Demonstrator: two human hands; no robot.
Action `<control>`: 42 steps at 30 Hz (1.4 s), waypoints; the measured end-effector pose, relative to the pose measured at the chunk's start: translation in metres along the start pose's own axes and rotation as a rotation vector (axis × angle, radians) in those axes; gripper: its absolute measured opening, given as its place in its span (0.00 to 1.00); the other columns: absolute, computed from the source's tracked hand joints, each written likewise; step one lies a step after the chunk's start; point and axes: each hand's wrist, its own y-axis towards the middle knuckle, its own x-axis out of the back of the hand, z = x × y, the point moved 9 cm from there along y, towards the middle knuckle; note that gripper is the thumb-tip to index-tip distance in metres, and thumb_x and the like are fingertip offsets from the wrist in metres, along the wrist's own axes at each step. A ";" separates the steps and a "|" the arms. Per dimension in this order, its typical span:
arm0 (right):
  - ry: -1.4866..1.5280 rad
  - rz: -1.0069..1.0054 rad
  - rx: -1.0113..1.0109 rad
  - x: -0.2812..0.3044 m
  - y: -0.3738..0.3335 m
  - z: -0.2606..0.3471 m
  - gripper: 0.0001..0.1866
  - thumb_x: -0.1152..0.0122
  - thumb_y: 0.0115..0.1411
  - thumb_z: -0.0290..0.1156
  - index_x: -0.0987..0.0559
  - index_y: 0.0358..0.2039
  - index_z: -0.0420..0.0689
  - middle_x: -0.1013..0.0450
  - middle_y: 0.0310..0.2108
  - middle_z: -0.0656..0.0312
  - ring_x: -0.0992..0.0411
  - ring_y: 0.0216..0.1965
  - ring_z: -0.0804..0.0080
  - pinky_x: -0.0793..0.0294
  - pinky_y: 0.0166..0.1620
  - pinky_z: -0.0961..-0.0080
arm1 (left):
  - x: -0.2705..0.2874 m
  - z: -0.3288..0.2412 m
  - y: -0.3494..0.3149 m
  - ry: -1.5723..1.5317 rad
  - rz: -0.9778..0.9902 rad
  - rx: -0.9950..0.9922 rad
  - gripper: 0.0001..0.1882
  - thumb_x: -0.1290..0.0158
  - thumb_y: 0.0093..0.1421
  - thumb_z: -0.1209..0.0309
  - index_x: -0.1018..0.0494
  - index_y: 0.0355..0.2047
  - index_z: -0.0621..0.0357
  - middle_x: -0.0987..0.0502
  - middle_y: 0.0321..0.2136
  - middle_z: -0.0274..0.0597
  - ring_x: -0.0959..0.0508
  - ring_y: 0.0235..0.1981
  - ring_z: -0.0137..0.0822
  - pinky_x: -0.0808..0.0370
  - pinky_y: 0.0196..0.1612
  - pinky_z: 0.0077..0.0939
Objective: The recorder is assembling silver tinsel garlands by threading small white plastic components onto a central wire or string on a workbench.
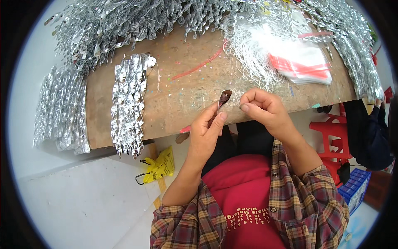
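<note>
My left hand (206,128) is closed on a foil strip (224,97), dark and shiny, its rounded end standing up past the fingertips above the table's near edge. Just to its right, my right hand (266,108) is closed in a pinch, thumb against forefinger. A fine white thread (235,95) seems to run from the strip's tip toward that pinch; it is too thin to follow all the way. Left of my hands, a bundle of twisted silver foil strips (129,99) lies over the table's front edge, with a small white piece (151,62) at its top.
Heaps of silver foil strips (137,20) cover the far side of the brown table (174,99). White strings (253,54) and clear bags with red bands (304,66) lie at right. Red stools (331,133), a blue crate (354,189) and a yellow bag (159,166) stand below.
</note>
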 end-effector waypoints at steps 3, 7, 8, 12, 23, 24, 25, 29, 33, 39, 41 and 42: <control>0.015 0.010 0.003 0.001 0.001 -0.006 0.04 0.47 0.58 0.27 0.28 0.31 0.41 0.38 0.23 0.76 0.45 0.24 0.92 0.46 0.26 0.91 | 0.001 0.002 -0.001 0.039 -0.010 -0.026 0.17 0.52 0.61 0.67 0.32 0.47 0.64 0.33 0.22 0.28 0.37 0.19 0.18 0.41 0.21 0.11; 0.065 0.069 -0.040 -0.005 0.001 -0.013 0.04 0.46 0.57 0.27 0.28 0.31 0.41 0.38 0.23 0.76 0.45 0.23 0.92 0.47 0.26 0.91 | 0.001 0.002 -0.001 0.020 -0.008 -0.011 0.19 0.50 0.60 0.69 0.31 0.50 0.63 0.32 0.26 0.30 0.36 0.20 0.19 0.38 0.22 0.12; 0.091 0.082 -0.046 -0.007 0.001 -0.013 0.04 0.46 0.56 0.28 0.28 0.31 0.41 0.38 0.22 0.76 0.45 0.23 0.92 0.48 0.25 0.91 | 0.001 0.003 -0.001 0.026 -0.001 -0.004 0.19 0.50 0.60 0.68 0.31 0.50 0.63 0.32 0.26 0.30 0.36 0.21 0.19 0.38 0.23 0.12; 0.121 0.085 -0.073 -0.009 0.001 -0.009 0.05 0.45 0.56 0.29 0.28 0.30 0.42 0.38 0.21 0.76 0.45 0.22 0.92 0.49 0.24 0.91 | 0.001 0.005 -0.001 0.049 0.006 -0.015 0.19 0.50 0.60 0.68 0.32 0.50 0.64 0.32 0.28 0.31 0.36 0.21 0.18 0.38 0.23 0.12; 0.086 0.050 -0.093 -0.005 0.002 -0.012 0.06 0.44 0.56 0.32 0.27 0.29 0.44 0.40 0.19 0.78 0.48 0.19 0.91 0.52 0.22 0.91 | 0.002 0.000 -0.004 0.109 -0.001 -0.033 0.19 0.49 0.59 0.71 0.31 0.51 0.61 0.31 0.29 0.34 0.34 0.25 0.21 0.36 0.27 0.14; 0.086 0.047 -0.093 -0.004 0.003 -0.013 0.06 0.44 0.56 0.32 0.27 0.29 0.44 0.40 0.19 0.78 0.48 0.19 0.91 0.52 0.22 0.91 | 0.002 0.000 -0.004 0.199 -0.007 -0.073 0.19 0.49 0.58 0.72 0.31 0.51 0.61 0.30 0.29 0.35 0.33 0.26 0.22 0.34 0.30 0.16; 0.098 0.033 -0.077 -0.001 0.004 -0.012 0.05 0.44 0.56 0.31 0.27 0.30 0.44 0.40 0.19 0.78 0.47 0.20 0.92 0.51 0.23 0.91 | 0.001 -0.001 -0.004 0.199 -0.004 -0.072 0.19 0.49 0.58 0.72 0.31 0.51 0.61 0.30 0.29 0.35 0.33 0.26 0.22 0.34 0.30 0.16; 0.151 -0.039 0.006 0.005 0.008 -0.010 0.05 0.44 0.56 0.31 0.28 0.31 0.44 0.37 0.21 0.77 0.43 0.22 0.92 0.47 0.25 0.92 | -0.010 -0.008 -0.007 0.145 0.028 -0.112 0.20 0.47 0.57 0.74 0.31 0.50 0.60 0.29 0.31 0.37 0.30 0.32 0.25 0.31 0.36 0.19; 0.179 -0.044 0.016 0.008 0.010 -0.010 0.05 0.43 0.56 0.30 0.28 0.32 0.44 0.35 0.23 0.76 0.41 0.24 0.92 0.44 0.26 0.93 | -0.016 -0.002 -0.008 0.045 0.061 -0.027 0.21 0.47 0.57 0.74 0.32 0.52 0.60 0.28 0.33 0.36 0.30 0.33 0.23 0.31 0.37 0.17; 0.133 0.047 0.064 0.005 0.007 -0.005 0.06 0.44 0.58 0.29 0.27 0.34 0.41 0.32 0.25 0.74 0.38 0.26 0.92 0.40 0.29 0.92 | -0.018 -0.013 0.004 -0.302 0.107 0.012 0.15 0.48 0.59 0.69 0.30 0.45 0.64 0.28 0.30 0.32 0.31 0.26 0.19 0.34 0.26 0.12; 0.065 0.055 0.060 0.006 0.006 -0.003 0.05 0.44 0.56 0.29 0.27 0.33 0.42 0.35 0.24 0.75 0.41 0.23 0.91 0.44 0.26 0.92 | -0.017 -0.015 0.010 -0.331 0.113 0.025 0.13 0.49 0.60 0.69 0.29 0.42 0.63 0.27 0.30 0.32 0.32 0.26 0.18 0.34 0.25 0.11; 0.065 0.058 0.060 0.005 0.006 -0.003 0.05 0.44 0.56 0.29 0.27 0.33 0.42 0.35 0.24 0.75 0.41 0.23 0.91 0.44 0.26 0.92 | -0.018 -0.016 0.012 -0.359 0.118 0.039 0.10 0.49 0.60 0.68 0.29 0.39 0.62 0.27 0.31 0.32 0.32 0.26 0.18 0.35 0.24 0.11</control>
